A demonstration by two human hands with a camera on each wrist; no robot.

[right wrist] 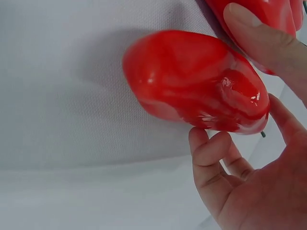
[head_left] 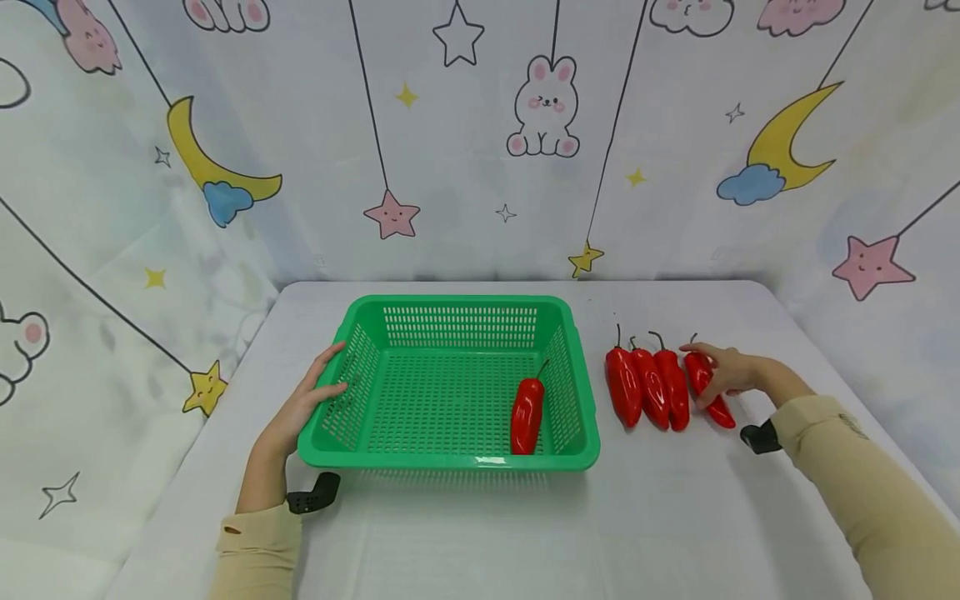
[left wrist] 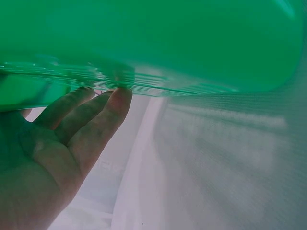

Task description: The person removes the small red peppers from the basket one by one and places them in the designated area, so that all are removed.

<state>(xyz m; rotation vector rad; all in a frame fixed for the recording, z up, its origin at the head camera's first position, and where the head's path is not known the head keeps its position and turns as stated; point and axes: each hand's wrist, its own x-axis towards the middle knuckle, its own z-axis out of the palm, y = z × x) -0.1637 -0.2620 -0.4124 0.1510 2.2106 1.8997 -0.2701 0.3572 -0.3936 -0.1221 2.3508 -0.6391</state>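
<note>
A green plastic basket stands on the table, with one red chili pepper lying inside at its right. My left hand holds the basket's left rim, thumb over the edge; in the left wrist view its fingers reach up against the outside wall. At the right, my right hand is spread around the rightmost red chili pepper of a row. Its fingertips are right at one side of that pepper, while the thumb stands off the other side, overlapping the neighbouring pepper.
Three more red chili peppers lie side by side between the basket and my right hand, stems away from me. A white cloth covers the table. Behind it hangs a printed curtain with moons, stars and a rabbit.
</note>
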